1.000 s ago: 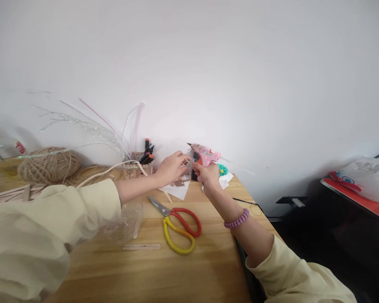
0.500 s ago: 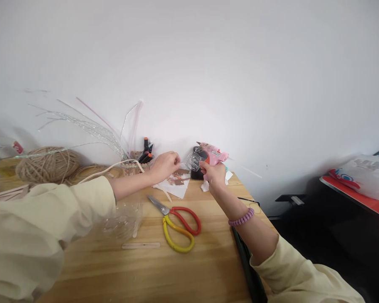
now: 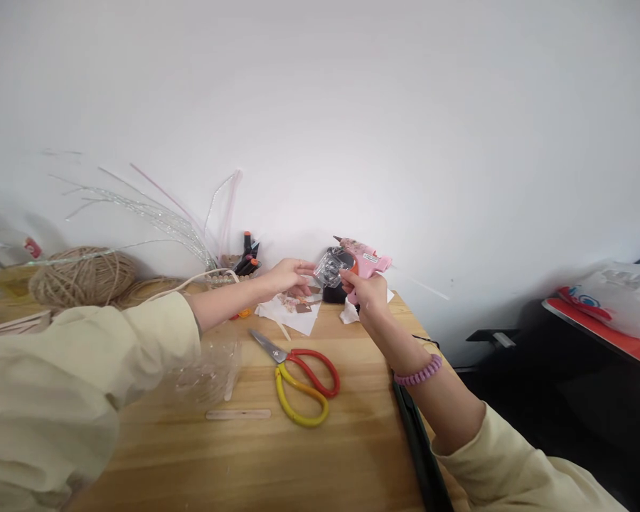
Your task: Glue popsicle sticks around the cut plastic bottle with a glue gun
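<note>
At the back of the wooden table, my right hand point(image 3: 368, 293) is closed round the handle of a pink glue gun point(image 3: 367, 254). Its nozzle points up and left, and a glue stick trails behind. My fingertips also meet the edge of a crumpled clear plastic piece point(image 3: 328, 269); whether they pinch it I cannot tell. My left hand point(image 3: 291, 276) is open, fingers stretched towards that plastic from the left. Beneath the left hand lies white paper point(image 3: 301, 323) with brown scraps point(image 3: 304, 308). A black object point(image 3: 333, 294) stands behind the plastic.
Scissors point(image 3: 293, 387) with red and yellow handles lie mid-table near a wooden stick point(image 3: 238, 414). Clear packaging point(image 3: 208, 373) sits by my left forearm. Twine point(image 3: 82, 277), markers point(image 3: 247, 259) and glittery stems point(image 3: 165, 224) stand along the wall. A bag point(image 3: 619, 299) rests at right.
My left hand's fingers have opened and stretched towards the clear plastic. My right hand and the glue gun have shifted slightly right; the plastic has turned a little.
</note>
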### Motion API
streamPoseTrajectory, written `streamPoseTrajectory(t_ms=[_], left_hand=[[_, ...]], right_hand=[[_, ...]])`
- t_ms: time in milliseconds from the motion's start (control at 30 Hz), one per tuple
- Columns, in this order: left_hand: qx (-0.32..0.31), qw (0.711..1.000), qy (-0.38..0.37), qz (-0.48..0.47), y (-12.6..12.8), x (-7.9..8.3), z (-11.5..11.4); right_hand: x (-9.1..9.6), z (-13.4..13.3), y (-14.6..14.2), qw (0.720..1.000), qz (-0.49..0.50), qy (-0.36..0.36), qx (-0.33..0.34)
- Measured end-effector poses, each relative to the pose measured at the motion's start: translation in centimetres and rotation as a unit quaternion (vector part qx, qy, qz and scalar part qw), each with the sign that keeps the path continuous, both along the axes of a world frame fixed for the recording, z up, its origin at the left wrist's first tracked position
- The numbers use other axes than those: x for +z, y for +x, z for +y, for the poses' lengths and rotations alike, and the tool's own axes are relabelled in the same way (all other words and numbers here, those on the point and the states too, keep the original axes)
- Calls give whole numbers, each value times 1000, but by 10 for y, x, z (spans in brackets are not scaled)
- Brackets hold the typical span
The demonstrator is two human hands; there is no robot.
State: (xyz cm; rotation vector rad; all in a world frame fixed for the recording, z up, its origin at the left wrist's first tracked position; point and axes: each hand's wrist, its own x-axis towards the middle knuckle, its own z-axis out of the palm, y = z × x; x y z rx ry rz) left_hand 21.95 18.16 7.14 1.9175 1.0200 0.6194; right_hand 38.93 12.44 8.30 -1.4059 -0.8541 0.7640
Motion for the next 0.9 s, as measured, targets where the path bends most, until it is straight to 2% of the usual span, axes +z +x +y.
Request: streamPoseTrajectory(t_ms=[33,100,167,233,333,433,500,567,633,700,900], left_hand=[[-33,995,-58,-71,1,1,-2],[-90,967,-154,-184,4,1,-7],[-115,948,-199,-221,8,0,-11],[-107,942,-222,-226,11,-2,-13],[-58,952,-218,-208,15,-6,-12],[-32,971,-183,-153,13,-7,-8],[-31,992,-108,-57,9,-7,-4],[-29,998,-13,60,2,-5,0],[-22,987,54,152,-7,-3,4],[-13,974,86,210,-15,-2,7],[-23,908,179,377,-25,-1,6]], right_hand=[[1,0,-1,1000,6,2,0],[2,-2,-3,1000,20,-2,-7],[3,-3,-6,1000,26,-8,-10],[4,-5,-9,999,30,-11,-10],[4,-7,-11,999,35,-9,-6],[5,-7,-10,999,31,-11,-3],[5,-7,-8,1000,24,-11,0],[5,-6,-4,1000,16,-7,-3],[6,-5,1,1000,9,-4,-11],[6,-6,6,1000,0,0,-17],[18,-11,31,998,-23,13,-48]])
